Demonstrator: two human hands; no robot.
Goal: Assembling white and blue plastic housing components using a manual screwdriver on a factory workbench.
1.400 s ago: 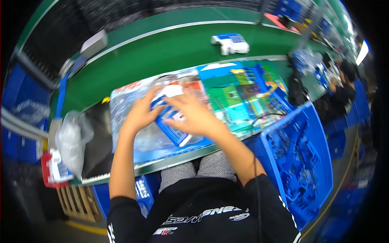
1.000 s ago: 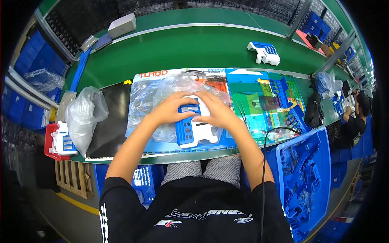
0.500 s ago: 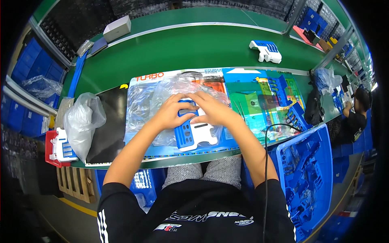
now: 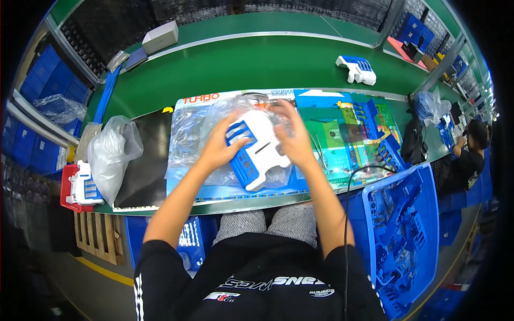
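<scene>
A white plastic housing with a blue slotted insert (image 4: 261,136) is tilted above the clear plastic bags on the printed sheets. My left hand (image 4: 220,147) grips its blue side, with the thumb lying across the insert. By the housing's right edge, my right hand (image 4: 295,138) has its fingers apart and slightly blurred, and I see nothing in it. A crumpled clear plastic bag (image 4: 190,134) lies left of the housing. Farther right on the sheets are loose blue plastic inserts (image 4: 367,119) and a pair of tweezers (image 4: 319,148).
A similar white-and-blue housing (image 4: 357,69) stands at the back right. At the left are a filled plastic bag (image 4: 110,155) and a red bin (image 4: 68,187) with another housing. A blue crate (image 4: 369,230) of blue parts is at right. A black cable (image 4: 347,251) hangs beside my right arm. Another person (image 4: 470,155) works far right.
The housing has turned and tilted, showing more of its white side. My right hand has come off it and opened to the right, while my left hand keeps hold.
</scene>
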